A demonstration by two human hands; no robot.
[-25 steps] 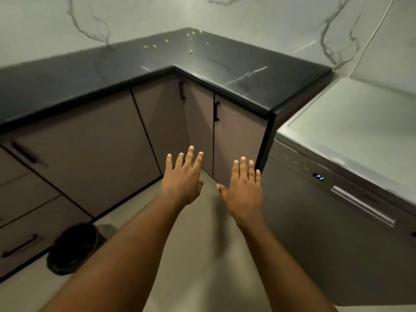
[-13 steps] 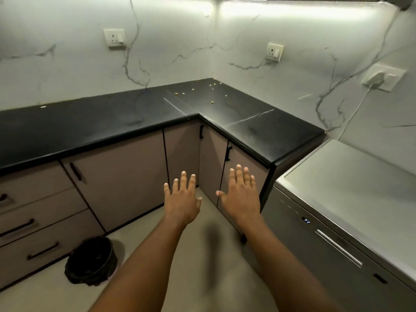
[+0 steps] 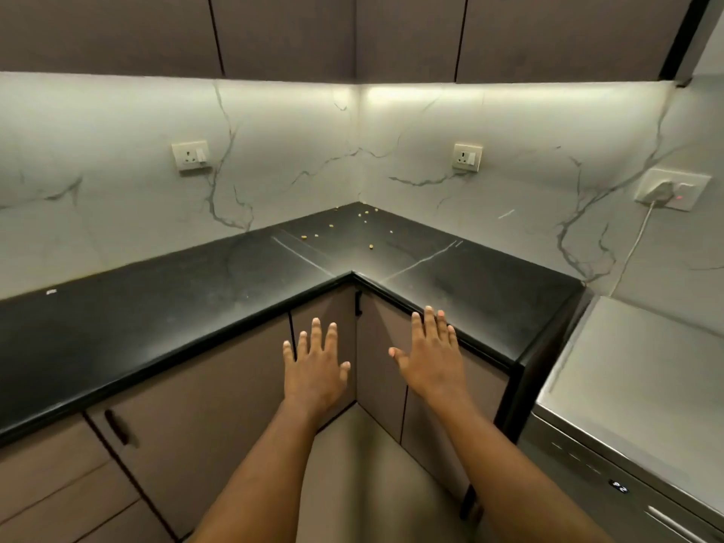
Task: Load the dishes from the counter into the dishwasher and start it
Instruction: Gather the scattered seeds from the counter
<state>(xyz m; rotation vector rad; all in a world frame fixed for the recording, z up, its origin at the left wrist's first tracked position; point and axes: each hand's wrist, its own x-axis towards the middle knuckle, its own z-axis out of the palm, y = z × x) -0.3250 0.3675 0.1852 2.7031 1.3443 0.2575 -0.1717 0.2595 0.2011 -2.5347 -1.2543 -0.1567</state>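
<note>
Head view: my left hand [image 3: 315, 370] and right hand [image 3: 431, 362], fingers spread, hover before the black corner counter [image 3: 156, 319]; dishwasher [image 3: 646, 393] closed at right.

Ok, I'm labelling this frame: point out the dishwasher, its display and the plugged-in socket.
dishwasher [image 3: 634, 389], head view, on its steel top.
display [image 3: 620, 488], head view, on the lit digits.
plugged-in socket [image 3: 690, 188], head view, on its plate.

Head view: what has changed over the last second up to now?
The view tilted up: the floor bin dropped out of frame, and the wall sockets and upper cabinets came in. Nothing was taken hold of or let go. Both the left hand and the right hand stay spread, held out and empty. The dishwasher stays closed with its display lit, and the counter shows only crumbs.
</note>
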